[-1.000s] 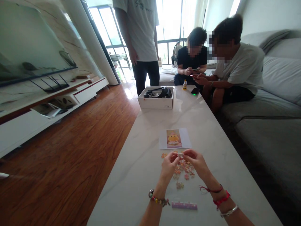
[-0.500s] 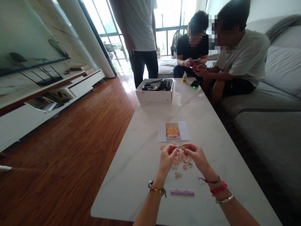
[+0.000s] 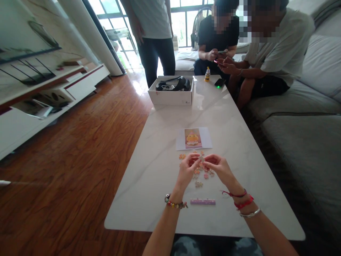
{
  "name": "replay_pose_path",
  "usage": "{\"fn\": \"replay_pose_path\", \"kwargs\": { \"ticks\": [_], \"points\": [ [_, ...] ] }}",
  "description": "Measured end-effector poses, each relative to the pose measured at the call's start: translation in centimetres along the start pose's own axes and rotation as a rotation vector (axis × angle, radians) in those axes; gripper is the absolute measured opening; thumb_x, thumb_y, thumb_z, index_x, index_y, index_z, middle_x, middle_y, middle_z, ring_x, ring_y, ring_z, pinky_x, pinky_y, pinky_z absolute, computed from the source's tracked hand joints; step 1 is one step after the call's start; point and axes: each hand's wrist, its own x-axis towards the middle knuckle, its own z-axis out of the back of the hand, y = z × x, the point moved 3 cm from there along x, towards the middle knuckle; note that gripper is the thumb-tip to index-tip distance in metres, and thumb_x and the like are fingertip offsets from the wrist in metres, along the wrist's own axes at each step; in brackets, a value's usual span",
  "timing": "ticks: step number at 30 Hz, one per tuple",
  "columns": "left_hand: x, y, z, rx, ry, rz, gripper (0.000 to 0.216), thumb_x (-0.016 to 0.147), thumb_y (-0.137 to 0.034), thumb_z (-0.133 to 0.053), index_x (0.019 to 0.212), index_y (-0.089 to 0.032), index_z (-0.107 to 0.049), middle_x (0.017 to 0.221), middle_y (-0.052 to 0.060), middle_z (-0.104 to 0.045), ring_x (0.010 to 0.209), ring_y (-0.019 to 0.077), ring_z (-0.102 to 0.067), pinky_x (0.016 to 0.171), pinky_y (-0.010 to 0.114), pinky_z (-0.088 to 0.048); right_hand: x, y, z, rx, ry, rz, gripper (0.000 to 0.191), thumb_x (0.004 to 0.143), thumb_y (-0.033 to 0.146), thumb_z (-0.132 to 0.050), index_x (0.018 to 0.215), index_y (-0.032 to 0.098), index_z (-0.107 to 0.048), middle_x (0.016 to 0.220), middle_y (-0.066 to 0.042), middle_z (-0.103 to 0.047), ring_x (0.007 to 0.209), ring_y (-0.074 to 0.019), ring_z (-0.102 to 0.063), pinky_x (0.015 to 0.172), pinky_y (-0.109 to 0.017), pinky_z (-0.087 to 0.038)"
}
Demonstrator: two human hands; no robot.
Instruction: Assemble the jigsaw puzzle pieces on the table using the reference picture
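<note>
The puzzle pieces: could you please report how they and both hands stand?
Left hand, right hand: pinching one piece together. Loose pieces: scattered beneath, partly hidden by the hands. Purple strip: lying apart, nearer the camera.

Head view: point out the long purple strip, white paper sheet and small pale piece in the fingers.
Long purple strip (image 3: 203, 202), head view: its middle.
White paper sheet (image 3: 194, 138), head view: printed picture.
Small pale piece (image 3: 201, 158), head view: visible surface.

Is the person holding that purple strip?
No, the purple strip lies on the table, apart from the left hand and right hand.
</note>
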Motion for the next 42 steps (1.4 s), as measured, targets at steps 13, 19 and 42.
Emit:
{"fn": "replay_pose_path", "kwargs": {
  "ticks": [13,19,42],
  "points": [
    [0.0,0.8,0.2,0.079,0.016,0.004,0.026,0.070,-0.034,-0.055,0.087,-0.015,-0.056,0.077,0.004,-0.062,0.065,0.0111,-0.055,0.057,0.020,-0.044,-0.1,-0.8,-0.3,0.028,0.041,-0.037,0.024,0.058,0.036,-0.067,0.065,0.015,-0.058,0.053,0.002,-0.056,0.048,-0.0096,-0.050,0.046,-0.022,-0.040],
    [0.7,0.9,0.1,0.080,-0.004,-0.027,0.029,0.070,-0.036,-0.055,0.089,-0.014,-0.055,0.078,0.005,-0.062,0.066,0.0122,-0.056,0.057,0.021,-0.044,0.6,-0.1,-0.3,0.034,-0.046,0.002,0.027,0.056,0.038,-0.068,0.066,0.015,-0.059,0.054,0.001,-0.056,0.048,-0.0091,-0.048,0.046,-0.022,-0.039],
    [-0.3,1.0,-0.4,0.037,-0.001,-0.006,0.025,0.070,-0.034,-0.056,0.086,-0.015,-0.059,0.077,0.002,-0.062,0.070,0.0118,-0.057,0.063,0.022,-0.045,-0.4,-0.4,-0.3,-0.038,0.044,-0.029,0.038,0.062,0.035,-0.063,0.096,0.018,-0.058,0.062,0.001,-0.062,0.049,-0.0095,-0.052,0.044,-0.021,-0.040]
  ]
}}
